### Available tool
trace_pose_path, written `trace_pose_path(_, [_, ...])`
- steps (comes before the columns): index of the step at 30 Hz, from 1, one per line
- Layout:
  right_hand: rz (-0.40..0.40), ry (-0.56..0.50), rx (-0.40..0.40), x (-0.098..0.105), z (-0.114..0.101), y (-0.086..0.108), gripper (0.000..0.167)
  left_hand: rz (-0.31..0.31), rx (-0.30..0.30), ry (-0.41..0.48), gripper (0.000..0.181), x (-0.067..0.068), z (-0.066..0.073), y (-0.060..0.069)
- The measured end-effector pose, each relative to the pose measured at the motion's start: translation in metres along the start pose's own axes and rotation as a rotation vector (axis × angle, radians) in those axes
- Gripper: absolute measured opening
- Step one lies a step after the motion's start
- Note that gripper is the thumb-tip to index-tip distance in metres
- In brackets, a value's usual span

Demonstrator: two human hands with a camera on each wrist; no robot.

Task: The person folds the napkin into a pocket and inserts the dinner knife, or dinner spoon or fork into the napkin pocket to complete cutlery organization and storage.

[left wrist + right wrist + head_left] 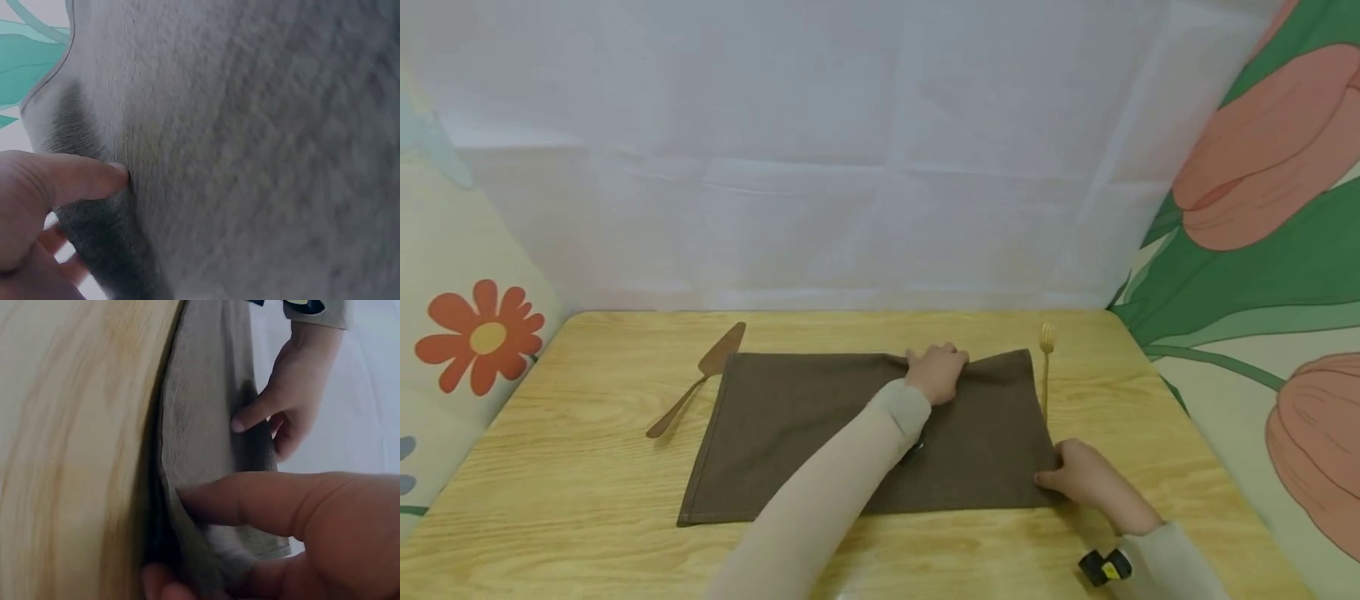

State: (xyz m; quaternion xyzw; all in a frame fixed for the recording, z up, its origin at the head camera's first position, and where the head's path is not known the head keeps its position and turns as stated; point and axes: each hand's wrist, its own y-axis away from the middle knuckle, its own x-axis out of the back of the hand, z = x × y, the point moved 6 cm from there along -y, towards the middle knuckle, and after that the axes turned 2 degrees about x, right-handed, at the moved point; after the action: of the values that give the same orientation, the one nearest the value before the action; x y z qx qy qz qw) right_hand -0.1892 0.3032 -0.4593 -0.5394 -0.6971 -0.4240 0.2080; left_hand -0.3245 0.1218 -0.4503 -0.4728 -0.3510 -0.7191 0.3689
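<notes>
A dark brown cloth [805,417] lies spread in a rectangle on the wooden table. My left hand [936,373] reaches across it and pinches its far edge, right of the middle. In the left wrist view the thumb [81,178] presses on the cloth, with the fingertips behind it. My right hand [1086,475] holds the near right corner between thumb and fingers. The right wrist view shows the cloth's edge [187,431] lifted a little off the table between that thumb and fingers, with the left hand beyond.
A copper-coloured cake server [722,352] lies by the cloth's left side, its blade tip pointing away. A gold fork [1047,350] lies along the right side, its lower end close to the cloth. White sheeting [820,167] hangs behind the table [587,400].
</notes>
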Motion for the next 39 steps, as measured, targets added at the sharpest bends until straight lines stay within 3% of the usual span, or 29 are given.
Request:
trace_pose_path(4, [0.022, -0.026, 0.022, 0.003, -0.006, 0.0, 0.046, 0.002, -0.057, 0.117, 0.043, 0.001, 0.007, 0.001])
trace_pose_path(7, [0.045, -0.069, 0.064, 0.006, -0.009, 0.003, 0.036, 0.005, -0.086, 0.207, 0.036, 0.003, 0.014, 0.002])
trace_pose_path(10, [0.061, -0.112, 0.12, 0.009, -0.013, 0.007, 0.019, 0.015, -0.151, 0.236, 0.031, 0.007, 0.024, 0.004])
trace_pose_path(15, [0.091, -0.167, 0.115, 0.016, -0.012, 0.014, 0.032, 0.023, -0.29, 0.287, 0.022, 0.014, 0.041, 0.007])
trace_pose_path(20, [0.064, -0.208, 0.093, 0.021, -0.013, 0.017, 0.058, 0.046, -0.299, 0.377, 0.02, 0.024, 0.043, 0.01])
trace_pose_path(24, [0.051, -0.198, 0.075, 0.024, -0.016, 0.02, 0.076, 0.066, -0.276, 0.445, 0.031, 0.036, 0.04, 0.012])
trace_pose_path(27, [0.054, -0.192, 0.094, 0.027, -0.022, 0.022, 0.065, 0.066, -0.264, 0.505, 0.036, 0.045, 0.038, 0.014])
trace_pose_path(31, [0.048, -0.211, 0.132, 0.027, -0.032, 0.026, 0.025, 0.1, -0.329, 0.541, 0.033, 0.06, 0.041, 0.017])
trace_pose_path(35, [0.041, -0.233, 0.189, 0.026, -0.045, 0.032, 0.03, 0.14, -0.407, 0.54, 0.028, 0.073, 0.04, 0.02])
trace_pose_path(39, [0.046, -0.243, 0.248, 0.024, -0.06, 0.037, 0.029, 0.193, -0.391, 0.501, 0.023, 0.087, 0.029, 0.025])
